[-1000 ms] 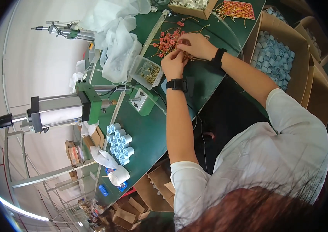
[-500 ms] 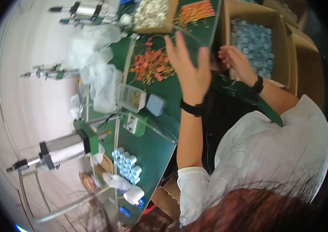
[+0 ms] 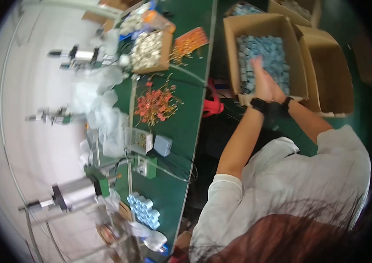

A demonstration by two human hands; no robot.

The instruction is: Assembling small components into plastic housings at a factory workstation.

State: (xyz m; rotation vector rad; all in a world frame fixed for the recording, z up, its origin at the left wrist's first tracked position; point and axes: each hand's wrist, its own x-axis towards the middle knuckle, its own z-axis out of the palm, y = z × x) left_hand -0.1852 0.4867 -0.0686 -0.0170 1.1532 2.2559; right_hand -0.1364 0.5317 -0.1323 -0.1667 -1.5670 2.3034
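Observation:
My left hand (image 3: 261, 81) is over the near edge of a cardboard box (image 3: 234, 39), its fingers stretched away from me. Close against it, my right hand (image 3: 276, 92) points the same way, partly covered by the left. What shows of its fingers looks straight and slightly blurred. I see nothing held in either hand. Small light-blue cylindrical pieces (image 3: 269, 46) fill much of the box beneath and beyond my fingers. Whether my fingertips touch them I cannot tell. Both wrists wear dark bands.
On the green table (image 3: 172, 149) to the left lie a pile of red-and-yellow small parts (image 3: 155, 105), a box of whitish pieces (image 3: 148, 48), an orange sheet (image 3: 190, 41) and grouped blue cylinders (image 3: 144, 210). An open cardboard box (image 3: 330, 74) stands at right. Pneumatic cylinders (image 3: 76, 195) line the left.
Both hands have come together and moved over the box of light-blue pieces. Before, they were apart, the left raised near the table edge. The view has shifted rightward.

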